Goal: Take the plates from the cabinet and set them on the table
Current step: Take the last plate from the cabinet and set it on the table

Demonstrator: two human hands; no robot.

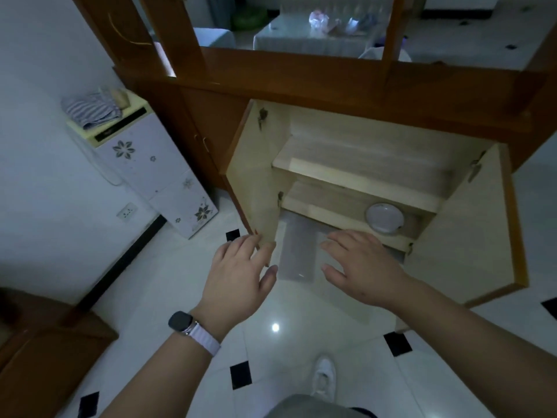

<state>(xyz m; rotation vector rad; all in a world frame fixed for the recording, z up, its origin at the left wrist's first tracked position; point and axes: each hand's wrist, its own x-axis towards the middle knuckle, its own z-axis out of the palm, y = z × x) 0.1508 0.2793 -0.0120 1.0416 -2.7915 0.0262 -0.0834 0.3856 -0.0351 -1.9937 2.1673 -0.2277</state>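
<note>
A low wooden cabinet [355, 152] stands in front of me with both doors swung wide. A white plate [384, 218] lies on its bottom shelf toward the right, partly under the shelf above. My left hand [238, 273], with a watch on the wrist, has its fingertips on the lower edge of the left door [256, 176], fingers spread. Just in front of the bottom shelf and left of the plate hovers my right hand [358, 267], fingers apart, holding nothing. Beyond the cabinet's divider a table with a pale cloth [313, 37] shows at the top.
The right door [470, 224] sticks out over the white tiled floor. A small flowered fridge [150, 173] with folded cloth on top stands at the left by the wall. A dark wooden piece [45, 357] fills the lower left corner. My white shoe [324, 378] is below.
</note>
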